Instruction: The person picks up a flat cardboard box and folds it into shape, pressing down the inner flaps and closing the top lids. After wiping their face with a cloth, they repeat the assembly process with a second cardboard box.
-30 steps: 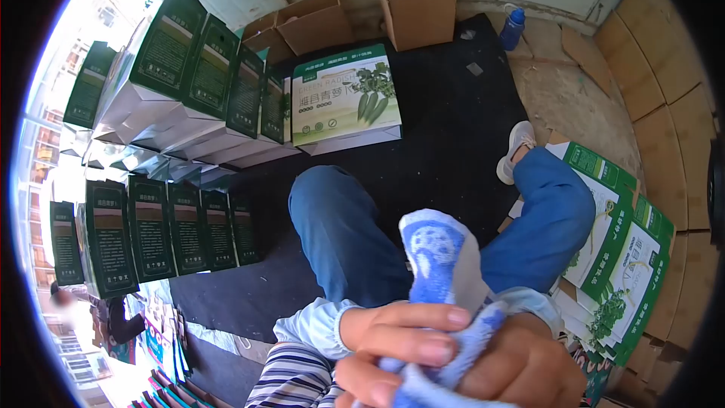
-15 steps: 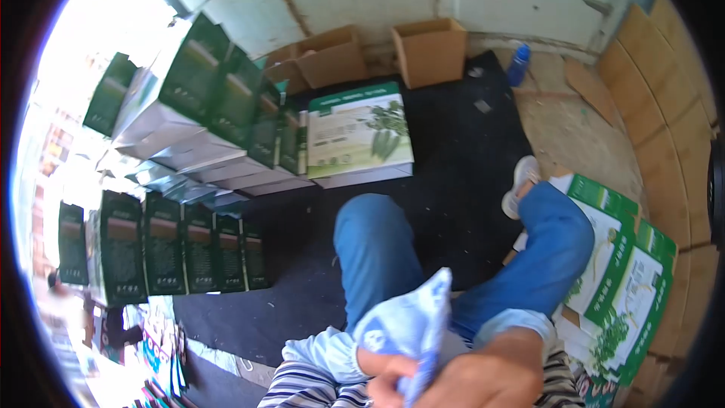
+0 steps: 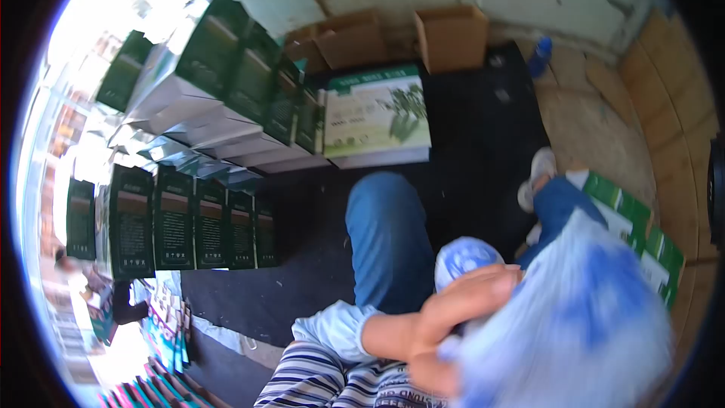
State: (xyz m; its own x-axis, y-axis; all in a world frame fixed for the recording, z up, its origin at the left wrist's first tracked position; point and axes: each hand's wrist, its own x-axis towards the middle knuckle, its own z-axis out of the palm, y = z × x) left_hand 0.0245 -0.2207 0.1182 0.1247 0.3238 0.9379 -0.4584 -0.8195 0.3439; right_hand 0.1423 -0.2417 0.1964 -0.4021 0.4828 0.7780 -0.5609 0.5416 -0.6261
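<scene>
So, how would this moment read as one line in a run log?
left hand: holding blue-and-white cloth | right hand: not visible | printed box: on black mat | blue bottle: beside mat

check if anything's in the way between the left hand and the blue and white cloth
Nothing visible stands between them: the fingers of the left hand overlap the edge of the blue and white cloth. Blur hides the exact contact, and the right hand can't be seen.
</scene>
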